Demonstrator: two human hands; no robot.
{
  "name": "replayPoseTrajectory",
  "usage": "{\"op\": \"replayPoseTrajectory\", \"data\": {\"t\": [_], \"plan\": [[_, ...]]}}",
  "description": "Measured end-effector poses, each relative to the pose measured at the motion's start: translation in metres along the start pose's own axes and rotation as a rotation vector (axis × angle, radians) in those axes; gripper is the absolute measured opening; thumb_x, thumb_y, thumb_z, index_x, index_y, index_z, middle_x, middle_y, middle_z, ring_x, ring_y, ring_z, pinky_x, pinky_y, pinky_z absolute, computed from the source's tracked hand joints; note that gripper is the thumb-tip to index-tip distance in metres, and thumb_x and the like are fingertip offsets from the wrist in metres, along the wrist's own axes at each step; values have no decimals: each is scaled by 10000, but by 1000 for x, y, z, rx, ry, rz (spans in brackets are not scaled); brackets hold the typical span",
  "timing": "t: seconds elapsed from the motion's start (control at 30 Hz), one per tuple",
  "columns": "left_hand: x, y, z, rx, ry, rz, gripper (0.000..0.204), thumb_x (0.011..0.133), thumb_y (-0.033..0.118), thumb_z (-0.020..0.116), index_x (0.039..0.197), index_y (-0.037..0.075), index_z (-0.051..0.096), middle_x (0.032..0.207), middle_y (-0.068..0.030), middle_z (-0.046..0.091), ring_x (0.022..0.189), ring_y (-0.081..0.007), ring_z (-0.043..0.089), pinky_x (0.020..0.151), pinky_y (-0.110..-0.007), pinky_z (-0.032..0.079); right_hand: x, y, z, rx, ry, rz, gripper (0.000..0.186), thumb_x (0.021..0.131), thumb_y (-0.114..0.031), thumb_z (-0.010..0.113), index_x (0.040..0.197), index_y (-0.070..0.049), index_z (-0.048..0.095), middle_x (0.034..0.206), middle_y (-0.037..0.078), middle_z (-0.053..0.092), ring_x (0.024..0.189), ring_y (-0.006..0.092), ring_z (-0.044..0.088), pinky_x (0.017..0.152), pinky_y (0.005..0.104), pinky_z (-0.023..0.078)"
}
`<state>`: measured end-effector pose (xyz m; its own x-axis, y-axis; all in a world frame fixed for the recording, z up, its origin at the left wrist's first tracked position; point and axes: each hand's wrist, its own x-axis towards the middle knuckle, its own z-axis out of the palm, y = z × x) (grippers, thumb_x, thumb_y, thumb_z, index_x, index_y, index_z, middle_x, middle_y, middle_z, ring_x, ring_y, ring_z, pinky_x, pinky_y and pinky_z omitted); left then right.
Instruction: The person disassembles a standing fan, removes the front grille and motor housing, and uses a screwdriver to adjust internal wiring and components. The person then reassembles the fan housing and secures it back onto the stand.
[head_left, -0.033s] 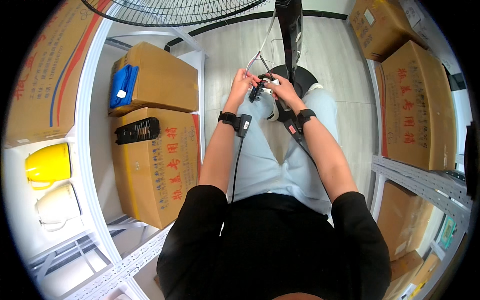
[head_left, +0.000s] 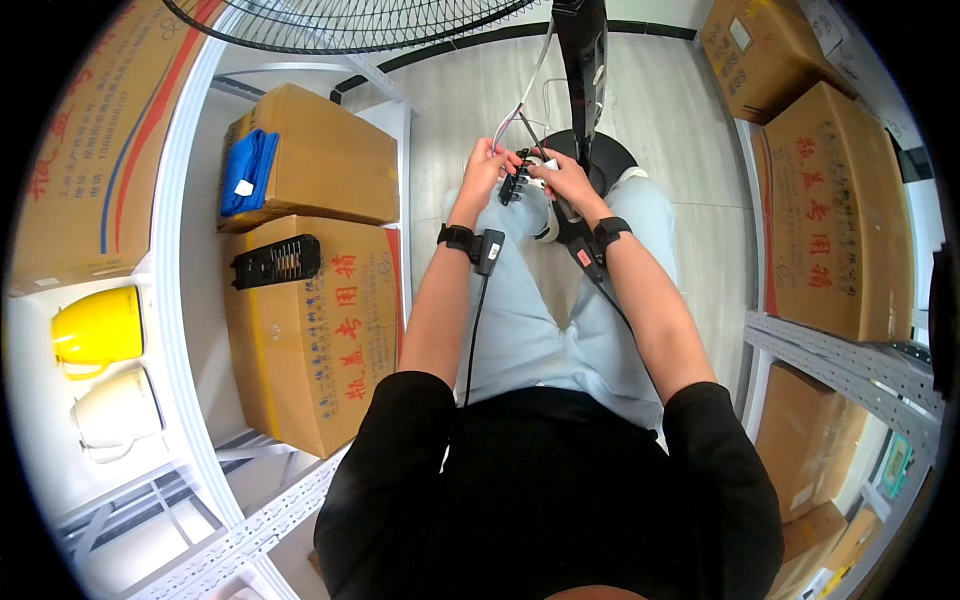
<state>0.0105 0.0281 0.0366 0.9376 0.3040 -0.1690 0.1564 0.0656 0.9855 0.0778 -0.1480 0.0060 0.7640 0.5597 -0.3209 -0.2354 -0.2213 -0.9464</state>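
Between my hands, above my left knee, is a narrow black strip with a toothed edge [head_left: 515, 180], which looks like a terminal block. My left hand [head_left: 482, 172] is closed, its fingertips pinched at the strip's left side, where thin pale wires [head_left: 507, 122] come down to it. From the right, my right hand [head_left: 566, 181] grips the strip with bent fingers; a small white piece shows by its fingertips. What exactly lies between the fingertips is too small to tell. Under the right palm a dark grey rod-like thing [head_left: 564, 209] sticks out, partly hidden.
A black fan stand [head_left: 580, 70] rises just beyond my hands, with its wire guard [head_left: 350, 28] overhead left. Shelves with cardboard boxes [head_left: 310, 330] flank me; a black slotted plastic cover [head_left: 275, 262] rests on one. Cables trail from both wristbands [head_left: 458, 238].
Almost nothing differs. Both hands stay at the black strip, with only a very slight shift of the fingers and strip.
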Motion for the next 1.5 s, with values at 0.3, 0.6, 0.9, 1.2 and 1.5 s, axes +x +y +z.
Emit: {"op": "replayPoseTrajectory", "data": {"t": [0.3, 0.6, 0.9, 1.2, 1.5], "plan": [[-2, -2, -4, -55, -39, 6, 73, 957, 22, 501, 985, 82, 470, 900, -138, 686, 731, -133, 604, 645, -246, 431, 9, 15, 8, -195, 24, -15, 302, 809, -264, 763, 1034, -71, 706, 657, 57, 667, 510, 129, 621, 504, 292, 481], [3, -6, -4, -71, 78, 50, 91, 922, 35, 517, 1001, 67, 486, 905, -126, 692, 718, -121, 599, 652, -253, 440, 2, 13, 2, -229, 111, -4, 263, 791, -256, 741, 966, -64, 706, 686, 86, 696, 538, 161, 666, 546, 313, 532], [21, -26, -6, 160, 205, 91, 146, 961, 45, 547, 1106, 27, 547, 1053, -85, 688, 877, -129, 642, 738, -264, 492, 8, 35, -13, -169, 175, 7, 404, 794, -195, 747, 1158, -42, 662, 720, 38, 679, 553, 108, 622, 499, 271, 496], [33, -34, 6, 301, 152, 28, 236, 923, 112, 610, 1134, 15, 644, 973, -108, 726, 857, -164, 667, 764, -298, 513, -41, -15, -24, -80, 120, -85, 361, 824, -193, 699, 1152, -45, 676, 788, 61, 740, 573, 106, 643, 564, 265, 514], [34, -34, 14, 344, 100, 74, 215, 900, 123, 626, 1086, 37, 690, 979, -78, 703, 878, -145, 645, 772, -296, 515, -63, -45, -91, 612, 179, -279, 374, 911, -115, 661, 1256, -5, 568, 894, 91, 722, 601, 80, 522, 558, 229, 437]]}}
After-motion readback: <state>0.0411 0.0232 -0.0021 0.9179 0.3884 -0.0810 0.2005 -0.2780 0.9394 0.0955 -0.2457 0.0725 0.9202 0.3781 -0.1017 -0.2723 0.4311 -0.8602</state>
